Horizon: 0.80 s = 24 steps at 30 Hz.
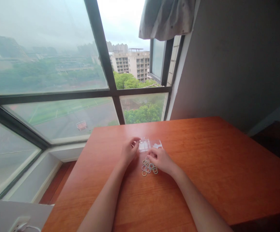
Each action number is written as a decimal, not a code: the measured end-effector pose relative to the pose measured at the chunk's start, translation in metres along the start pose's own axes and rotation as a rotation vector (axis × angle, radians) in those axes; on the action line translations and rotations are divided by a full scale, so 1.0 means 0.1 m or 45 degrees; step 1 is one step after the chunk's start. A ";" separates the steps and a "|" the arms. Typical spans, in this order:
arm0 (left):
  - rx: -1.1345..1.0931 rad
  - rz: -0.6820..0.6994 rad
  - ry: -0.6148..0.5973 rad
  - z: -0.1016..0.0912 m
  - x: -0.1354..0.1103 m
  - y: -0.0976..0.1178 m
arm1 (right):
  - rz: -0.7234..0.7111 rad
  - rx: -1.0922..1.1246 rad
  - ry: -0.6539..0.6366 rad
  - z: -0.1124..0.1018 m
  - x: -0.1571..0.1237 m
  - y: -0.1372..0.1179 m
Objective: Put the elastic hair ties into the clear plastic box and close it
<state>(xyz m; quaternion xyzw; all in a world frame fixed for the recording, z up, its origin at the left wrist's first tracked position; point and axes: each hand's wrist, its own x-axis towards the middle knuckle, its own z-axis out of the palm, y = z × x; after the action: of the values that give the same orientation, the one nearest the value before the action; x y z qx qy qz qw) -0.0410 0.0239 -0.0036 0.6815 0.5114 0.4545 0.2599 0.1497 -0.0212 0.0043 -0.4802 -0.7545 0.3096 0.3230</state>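
Note:
A small clear plastic box (144, 146) lies on the table with its lid (158, 143) folded open to the right. At the box's left edge is my left hand (130, 151), its thumb and forefinger closed on that side. Just in front of the box several small pale rings (147, 169) in soft colours lie in a loose, overlapping pile. My right hand (161, 158) reaches over the pile's far right side, fingertips pinched at one of the rings. The right hand hides part of the lid's near edge, and its grip shows only in part.
The reddish-brown wooden table (203, 167) stretches well to the right. Beyond its far edge are dark-framed windows (115, 92), with a curtain (166, 19) above. A grey wall (227, 64) rises at the right. A socket with a plug (21, 225) is at lower left.

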 end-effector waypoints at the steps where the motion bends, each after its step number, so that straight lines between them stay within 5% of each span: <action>1: -0.030 0.021 -0.033 0.01 -0.01 0.03 | 0.015 0.009 0.068 -0.01 0.01 0.00; 9: -0.111 0.136 -0.434 0.10 -0.08 0.36 | 0.064 0.058 0.393 -0.09 0.04 0.02; 24: -0.055 0.128 -0.385 0.09 -0.06 0.39 | 0.030 0.033 0.412 -0.11 0.02 -0.04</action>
<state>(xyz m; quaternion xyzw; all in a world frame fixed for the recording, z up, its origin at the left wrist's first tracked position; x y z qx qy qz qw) -0.0153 0.0057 0.0221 0.7611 0.4217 0.3702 0.3253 0.1554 -0.0188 0.0145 -0.5282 -0.6829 0.2415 0.4430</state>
